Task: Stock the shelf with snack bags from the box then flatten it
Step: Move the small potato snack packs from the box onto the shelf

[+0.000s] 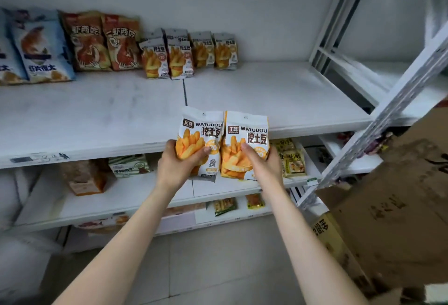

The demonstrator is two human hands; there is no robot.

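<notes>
Both of my arms reached out low and close, over the pale floor [218,256]. My left hand [177,164] gripped 1 fries bag [201,132] with the thumb across its front and the fingers curled round behind. My right hand [263,166] gripped a second fries bag [247,132] the same way. These 2 bags stood upright, side by side, and their inner edges touched. I held them just in front of the front edge of the top shelf [97,115], with their tops in front of the board.

That shelf had lots of open white board. It ran from the front edge back to the row of snacks by the wall, and also far to the right. A dark seam [185,91] split the board in the middle. At the back stood 6 small bags like mine [191,55]. Left of them were 2 red bags [101,43], then blue bags [36,48].

On my right a gray metal post [388,115] leaned across the view, near the shelf's right end. The brown cardboard box [400,207] sat close beside my right arm.

My hands hid the lower parts of both bags. Part of the box went off the right side, so I could not see inside it. Some blue bags were cut off at the left. Things on the lower shelf [121,198] looked too blurry to name.
</notes>
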